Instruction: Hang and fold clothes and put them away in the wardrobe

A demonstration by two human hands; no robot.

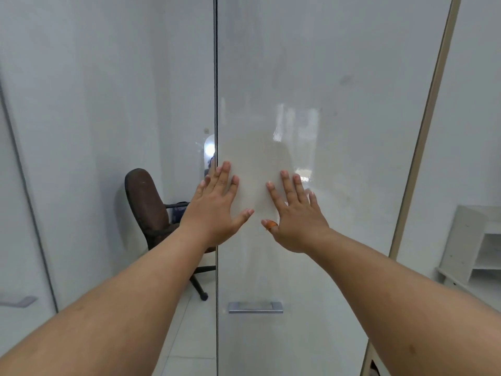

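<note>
Head view, glossy white wardrobe door (339, 131), left hand (214, 210) and right hand (295, 221) flat against it, fingers spread, holding nothing

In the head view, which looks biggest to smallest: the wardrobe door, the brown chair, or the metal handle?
1. Wardrobe door
2. Brown chair, partly hidden behind the door
3. Metal handle

The chair stands farther off, so this is apparent size only.

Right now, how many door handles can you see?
2: one metal handle low on the glossy wardrobe door below both hands, another at the far left edge. Others may be out of frame.
</note>
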